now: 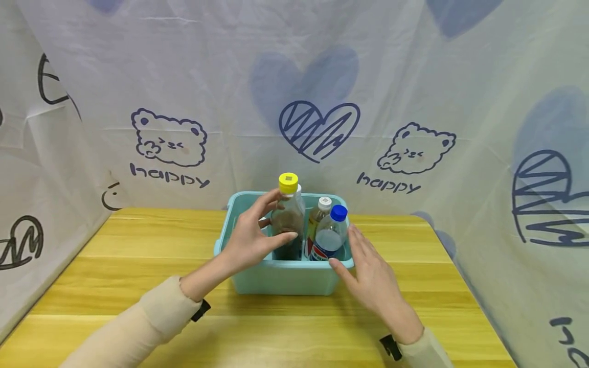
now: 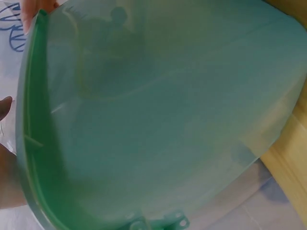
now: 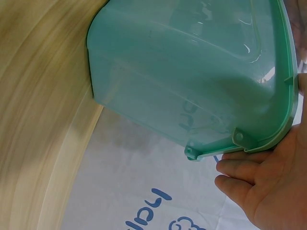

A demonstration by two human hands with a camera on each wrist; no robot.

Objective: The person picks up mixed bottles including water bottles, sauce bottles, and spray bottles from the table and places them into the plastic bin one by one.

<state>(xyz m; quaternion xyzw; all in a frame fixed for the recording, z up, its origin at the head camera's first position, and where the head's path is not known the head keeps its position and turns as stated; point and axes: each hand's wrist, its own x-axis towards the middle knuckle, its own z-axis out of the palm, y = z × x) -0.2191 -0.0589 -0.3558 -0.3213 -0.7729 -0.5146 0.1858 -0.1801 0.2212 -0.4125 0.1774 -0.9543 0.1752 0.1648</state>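
Observation:
A clear plastic bottle with a yellow cap (image 1: pixel 288 214) and dark contents stands upright in a light teal plastic bin (image 1: pixel 285 278). My left hand (image 1: pixel 250 232) curls round it, thumb across its front and index finger near the neck. The bottle's base is hidden behind the bin's front wall. My right hand (image 1: pixel 372 273) rests at the bin's right rim with fingers extended; the right wrist view shows this hand (image 3: pixel 268 184) beside the rim (image 3: pixel 288 115). Near it stands a Pepsi-labelled bottle with a blue cap (image 1: pixel 329 237).
A white-capped bottle with a yellowish label (image 1: pixel 318 217) and another pale bottle (image 1: pixel 300 197) are also in the bin. The bin sits on a wood-grain table (image 1: pixel 161 245), with a printed cloth (image 1: pixel 221 102) hanging behind. In the left wrist view the bin's wall (image 2: pixel 158 124) fills most of the picture.

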